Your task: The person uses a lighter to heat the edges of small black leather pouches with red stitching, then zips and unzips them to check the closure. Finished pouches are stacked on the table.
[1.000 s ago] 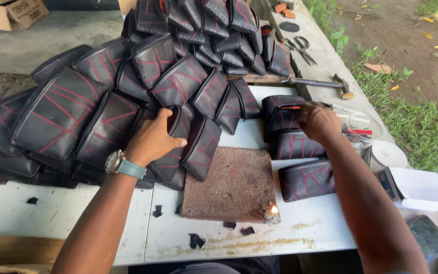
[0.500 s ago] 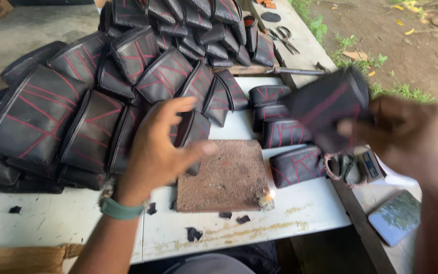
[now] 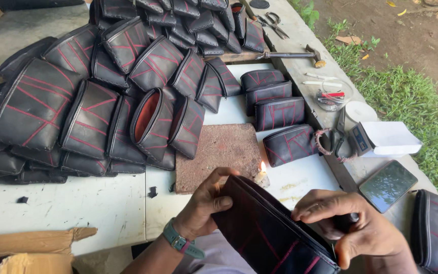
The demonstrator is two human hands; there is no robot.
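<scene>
Left hand (image 3: 206,210): low centre of the frame, a green watch (image 3: 178,241) on the wrist; thumb and fingers clamp the left end of a black pouch (image 3: 272,231).
Right hand (image 3: 358,228): lower right of the frame, fingers curled narrow over the pouch's top edge near its right end, pinching it.
Pouch: black with red stitching, held between both hands at the bottom centre of the frame, off the table (image 3: 92,203), tilted down to the right, top seam facing up.
Flame (image 3: 263,167): a small lit candle stub just above the pouch's upper left end, at the lower right corner of the brown slab (image 3: 219,152); whether pouch and flame touch cannot be told.
Slab: flat on the white table, centre of the frame, just right of the pile.
Pile (image 3: 102,91): many like pouches leaning in rows, filling the upper left and top centre; one stands open and shows an orange lining (image 3: 147,115).
Four pouches (image 3: 275,109): stacked in a column right of the slab, centre right.
Scissors (image 3: 338,139): right of that column, beside a white box (image 3: 389,137).
Phone (image 3: 387,185): dark screen, lower right, near the right hand.
Hammer (image 3: 292,55): upper right, lying across the table edge.
Cardboard (image 3: 31,251): lower left corner.
</scene>
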